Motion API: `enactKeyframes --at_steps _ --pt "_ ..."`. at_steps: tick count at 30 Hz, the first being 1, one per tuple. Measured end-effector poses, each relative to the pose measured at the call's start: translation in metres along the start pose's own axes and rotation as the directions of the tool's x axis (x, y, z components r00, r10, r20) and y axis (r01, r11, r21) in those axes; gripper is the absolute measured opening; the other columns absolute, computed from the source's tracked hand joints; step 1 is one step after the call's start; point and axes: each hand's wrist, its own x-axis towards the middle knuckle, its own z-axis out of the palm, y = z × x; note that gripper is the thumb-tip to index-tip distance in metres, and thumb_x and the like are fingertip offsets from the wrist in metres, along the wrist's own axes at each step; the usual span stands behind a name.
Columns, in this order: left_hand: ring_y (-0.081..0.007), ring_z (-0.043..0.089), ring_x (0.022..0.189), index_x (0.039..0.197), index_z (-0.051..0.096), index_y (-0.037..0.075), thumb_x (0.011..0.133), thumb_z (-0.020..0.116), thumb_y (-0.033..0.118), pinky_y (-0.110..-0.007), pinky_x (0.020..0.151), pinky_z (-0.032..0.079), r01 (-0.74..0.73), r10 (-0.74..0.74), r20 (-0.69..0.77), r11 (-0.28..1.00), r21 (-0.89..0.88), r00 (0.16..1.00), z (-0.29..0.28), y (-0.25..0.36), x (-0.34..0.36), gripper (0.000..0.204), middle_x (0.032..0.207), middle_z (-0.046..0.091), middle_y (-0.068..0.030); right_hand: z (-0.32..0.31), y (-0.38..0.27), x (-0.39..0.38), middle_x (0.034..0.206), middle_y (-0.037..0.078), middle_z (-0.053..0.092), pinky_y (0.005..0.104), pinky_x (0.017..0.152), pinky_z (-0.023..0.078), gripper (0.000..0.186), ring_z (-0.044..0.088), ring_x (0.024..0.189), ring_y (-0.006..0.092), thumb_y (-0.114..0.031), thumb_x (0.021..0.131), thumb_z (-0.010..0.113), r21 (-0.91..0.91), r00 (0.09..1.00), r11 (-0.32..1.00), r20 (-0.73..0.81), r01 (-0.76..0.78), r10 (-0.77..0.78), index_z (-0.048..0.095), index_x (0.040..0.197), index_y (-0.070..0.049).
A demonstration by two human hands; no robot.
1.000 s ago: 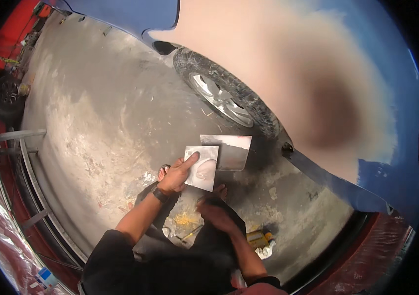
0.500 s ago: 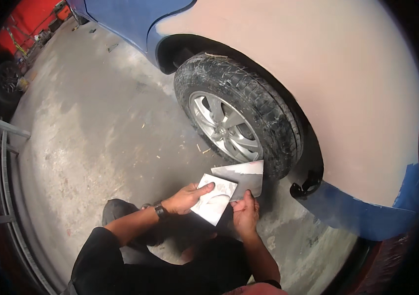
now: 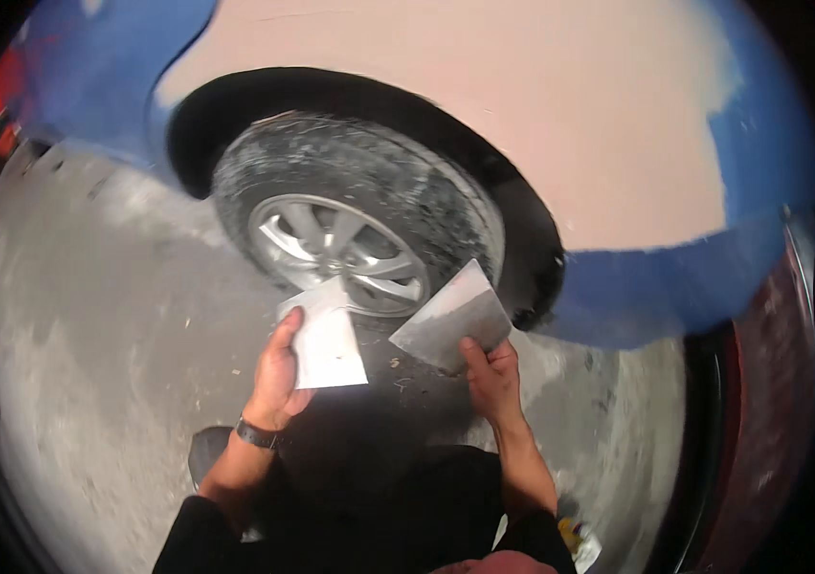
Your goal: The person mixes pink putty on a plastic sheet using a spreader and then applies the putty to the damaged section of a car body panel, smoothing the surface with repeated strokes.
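Observation:
My left hand [image 3: 276, 378], with a watch on the wrist, is closed on a flat white spreader plate [image 3: 331, 344], thumb on its face. Pale smears show near the plate's upper end. My right hand [image 3: 495, 381] grips a thin grey filler spreader [image 3: 457, 323] by its lower edge, thumb on top. A pale band of filler runs along the spreader's far edge. The two sheets are apart, both held in front of the car's wheel [image 3: 340, 253]. Beyond them is the car's body panel [image 3: 560, 124], pinkish beige in the middle with blue paint around it.
The black wheel arch [image 3: 532, 206] curves over the tyre, and a blue lower bumper [image 3: 647, 297] extends to the right. Dark red bodywork [image 3: 771, 373] stands at the far right. Grey concrete floor [image 3: 101, 335] lies to the left. A small yellow-and-white item [image 3: 577, 545] lies by my right arm.
My hands have drawn apart, separating the two overlapping sheets. Both sheets are turned differently. The view has shifted, bringing the body panel closer and the wheel further left.

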Motion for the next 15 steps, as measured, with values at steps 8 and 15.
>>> enactKeyframes --at_steps 8,15 --pt "-0.0181 0.063 0.083 0.118 0.061 -0.004 0.105 0.043 0.045 -0.032 0.072 0.051 -0.046 0.075 -0.024 0.808 0.588 0.997 0.008 -0.010 -0.007 0.054 0.101 0.066 -0.0083 0.014 -0.033 -0.022 0.137 0.015 0.056 0.0435 0.109 0.041 0.066 0.056 0.123 0.0343 0.004 0.078 0.060 -0.679 0.852 0.523 0.333 0.514 -0.405 0.054 0.141 -0.014" --pt "-0.0084 0.031 0.062 0.074 0.055 0.003 0.107 0.036 0.048 -0.031 0.052 0.026 -0.248 0.288 0.106 0.517 0.819 0.952 0.009 -0.028 -0.012 0.059 0.067 0.040 0.0035 0.048 -0.013 -0.043 0.149 0.005 0.044 0.0584 0.117 0.024 0.085 0.037 0.140 0.0337 -0.002 0.070 0.067 -0.778 0.775 0.049 0.616 0.627 -0.141 0.044 0.148 -0.026"
